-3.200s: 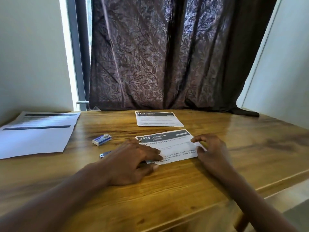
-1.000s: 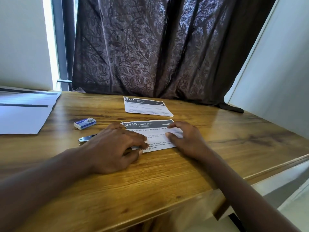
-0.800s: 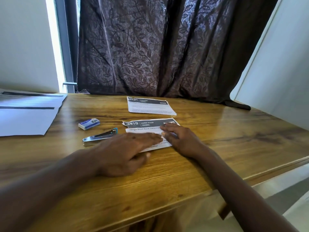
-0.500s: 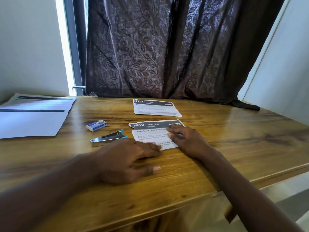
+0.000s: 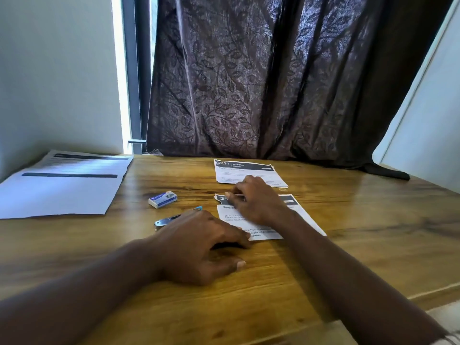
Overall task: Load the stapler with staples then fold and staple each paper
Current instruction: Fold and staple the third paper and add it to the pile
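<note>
Your right hand (image 5: 257,204) lies palm-down with fingers spread on the near paper (image 5: 296,215), a white sheet with a dark header band and black print, gripping nothing, while your left hand (image 5: 199,245) rests loosely curled on the wooden table (image 5: 373,232), fingertips (image 5: 245,236) touching the sheet's near-left edge. The chrome stapler (image 5: 171,219) with its blue tip lies just left of that paper, partly behind your left hand. The small blue-and-white staple box (image 5: 163,199) sits beyond it, and a second printed sheet (image 5: 249,170) lies farther back.
</note>
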`<control>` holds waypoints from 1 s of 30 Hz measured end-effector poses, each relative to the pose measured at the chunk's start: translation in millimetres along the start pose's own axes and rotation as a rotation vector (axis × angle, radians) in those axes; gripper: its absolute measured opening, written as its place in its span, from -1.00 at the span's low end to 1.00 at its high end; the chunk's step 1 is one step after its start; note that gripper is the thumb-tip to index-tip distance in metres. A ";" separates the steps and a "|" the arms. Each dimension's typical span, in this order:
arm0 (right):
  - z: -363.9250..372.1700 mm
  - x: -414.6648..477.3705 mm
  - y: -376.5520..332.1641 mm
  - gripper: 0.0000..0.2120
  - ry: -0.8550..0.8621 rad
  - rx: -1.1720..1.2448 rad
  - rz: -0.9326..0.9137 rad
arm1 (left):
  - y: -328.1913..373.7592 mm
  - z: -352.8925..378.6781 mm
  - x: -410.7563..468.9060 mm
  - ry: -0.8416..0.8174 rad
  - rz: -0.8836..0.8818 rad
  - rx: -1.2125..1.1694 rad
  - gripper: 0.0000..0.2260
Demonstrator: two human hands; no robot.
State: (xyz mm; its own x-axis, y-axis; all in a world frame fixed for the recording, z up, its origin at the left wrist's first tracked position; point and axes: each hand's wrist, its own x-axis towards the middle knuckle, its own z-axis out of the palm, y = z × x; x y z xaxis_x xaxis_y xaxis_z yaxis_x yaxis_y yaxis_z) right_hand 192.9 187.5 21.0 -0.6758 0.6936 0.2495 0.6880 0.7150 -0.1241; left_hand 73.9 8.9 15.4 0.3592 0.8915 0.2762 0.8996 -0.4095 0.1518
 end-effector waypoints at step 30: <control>5.3 -9.5 5.7 -0.82 0.284 0.416 -0.247 | -87.5 -28.8 -28.6 0.382 -0.485 -0.395 -0.79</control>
State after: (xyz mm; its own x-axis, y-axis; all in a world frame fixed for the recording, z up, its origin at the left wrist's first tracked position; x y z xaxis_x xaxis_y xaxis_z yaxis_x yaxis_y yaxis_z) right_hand 201.9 185.5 12.8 -0.6664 0.4911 0.5610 0.3171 0.8677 -0.3829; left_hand -22.2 13.7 21.5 -0.2332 0.8902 0.3915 0.7528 -0.0896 0.6521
